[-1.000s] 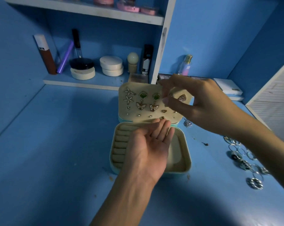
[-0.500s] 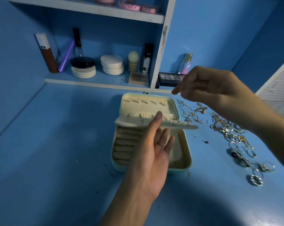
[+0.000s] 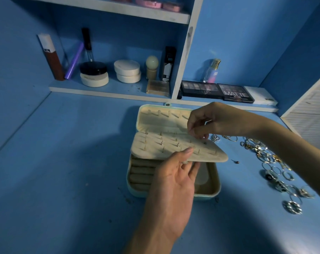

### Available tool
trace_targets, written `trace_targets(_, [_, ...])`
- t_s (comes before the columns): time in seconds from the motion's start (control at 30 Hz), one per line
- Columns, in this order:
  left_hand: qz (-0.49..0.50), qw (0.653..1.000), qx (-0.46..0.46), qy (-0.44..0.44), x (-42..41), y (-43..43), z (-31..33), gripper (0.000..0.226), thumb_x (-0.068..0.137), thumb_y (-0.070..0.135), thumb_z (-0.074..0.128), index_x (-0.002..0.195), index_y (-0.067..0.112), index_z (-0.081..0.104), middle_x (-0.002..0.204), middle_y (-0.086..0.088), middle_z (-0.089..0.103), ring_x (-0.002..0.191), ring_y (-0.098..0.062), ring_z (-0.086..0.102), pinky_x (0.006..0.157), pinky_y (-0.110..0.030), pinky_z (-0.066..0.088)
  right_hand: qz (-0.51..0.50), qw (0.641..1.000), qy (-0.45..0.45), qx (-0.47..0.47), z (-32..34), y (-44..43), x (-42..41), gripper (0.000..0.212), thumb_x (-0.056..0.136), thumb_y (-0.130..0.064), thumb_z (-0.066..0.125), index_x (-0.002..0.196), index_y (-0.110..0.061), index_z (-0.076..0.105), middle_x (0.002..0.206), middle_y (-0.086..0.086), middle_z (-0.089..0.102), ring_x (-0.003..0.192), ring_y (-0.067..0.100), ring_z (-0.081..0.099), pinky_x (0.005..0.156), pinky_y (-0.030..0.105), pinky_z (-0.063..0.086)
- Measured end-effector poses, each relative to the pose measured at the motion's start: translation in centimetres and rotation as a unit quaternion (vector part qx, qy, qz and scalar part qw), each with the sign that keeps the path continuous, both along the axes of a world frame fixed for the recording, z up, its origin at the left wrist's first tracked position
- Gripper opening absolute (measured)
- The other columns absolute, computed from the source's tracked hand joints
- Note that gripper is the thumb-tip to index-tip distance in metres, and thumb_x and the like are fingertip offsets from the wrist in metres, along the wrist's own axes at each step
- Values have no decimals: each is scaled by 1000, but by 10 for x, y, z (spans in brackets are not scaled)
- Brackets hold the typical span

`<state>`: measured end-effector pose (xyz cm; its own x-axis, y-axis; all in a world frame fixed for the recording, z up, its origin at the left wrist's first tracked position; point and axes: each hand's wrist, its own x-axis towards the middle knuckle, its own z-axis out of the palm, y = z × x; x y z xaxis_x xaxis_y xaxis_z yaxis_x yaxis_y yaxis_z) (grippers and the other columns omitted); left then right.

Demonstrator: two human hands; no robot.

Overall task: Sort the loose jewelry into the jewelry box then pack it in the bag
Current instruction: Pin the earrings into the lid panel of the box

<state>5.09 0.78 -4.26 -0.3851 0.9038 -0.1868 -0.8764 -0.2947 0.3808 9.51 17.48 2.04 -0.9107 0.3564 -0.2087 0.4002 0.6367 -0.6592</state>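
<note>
Left hand [image 3: 174, 182] is pinching the beige, post-studded earring panel [image 3: 155, 145] by its near edge, thumb above, holding it nearly level over the mint jewelry box [image 3: 208, 192] lying open on the blue table [image 3: 63, 162], long axis running away, lid farthest, while right hand [image 3: 212, 121] is pinching the panel's far edge.

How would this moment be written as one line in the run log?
left hand: holds earring panel tilted over jewelry box | right hand: pinches at panel, item too small to tell | loose jewelry: on table
</note>
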Motion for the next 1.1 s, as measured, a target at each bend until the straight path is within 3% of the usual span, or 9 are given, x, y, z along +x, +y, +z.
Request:
trace_targets(0.13, [-7, 1000, 25, 0, 0, 0, -2, 67, 67, 5, 66, 133, 14, 53, 129, -8, 61, 122, -20, 56, 109, -39, 35, 14, 1000, -22, -4, 3, 3, -4, 19, 81, 5, 60, 79, -12, 68, 64, 1, 66, 59, 11, 60, 61, 17, 48])
trace_targets(0.27, [-6, 1000, 22, -1, 0, 1, -1, 61, 72, 6, 59, 132, 14, 53, 125, -7, 63, 121, -19, 57, 109, -38, 34, 34, 998, -48, -9, 6, 5, -7, 19, 83, 3, 60, 80, -13, 68, 66, 0, 67, 61, 11, 62, 63, 18, 48])
trace_targets(0.8, [-2, 999, 37, -4, 0, 0, -2, 70, 66, 8, 67, 134, 15, 52, 127, -6, 63, 123, -19, 55, 112, -39, 31, 64, 994, -88, 2, 14, 6, -16, 18, 83, 4, 61, 79, -12, 68, 69, 6, 68, 61, 14, 63, 64, 22, 51])
trace_targets(1.0, [-4, 1000, 22, -4, 1, 0, 1, 62, 73, 6, 58, 133, 17, 52, 127, -7, 63, 123, -21, 55, 112, -39, 31, 67, 993, -87, 49, 12, 3, -14, 14, 82, -3, 63, 80, -15, 70, 68, -2, 68, 60, 8, 62, 63, 17, 49])
trace_targets(1.1, [5, 1000, 7, -9, 0, 1, 0, 62, 70, 7, 60, 131, 18, 54, 127, -5, 63, 123, -21, 55, 112, -39, 32, 73, 990, -71, 98, 8, -1, -13, 15, 80, -8, 65, 75, -22, 69, 68, -4, 67, 61, 8, 60, 63, 23, 50])
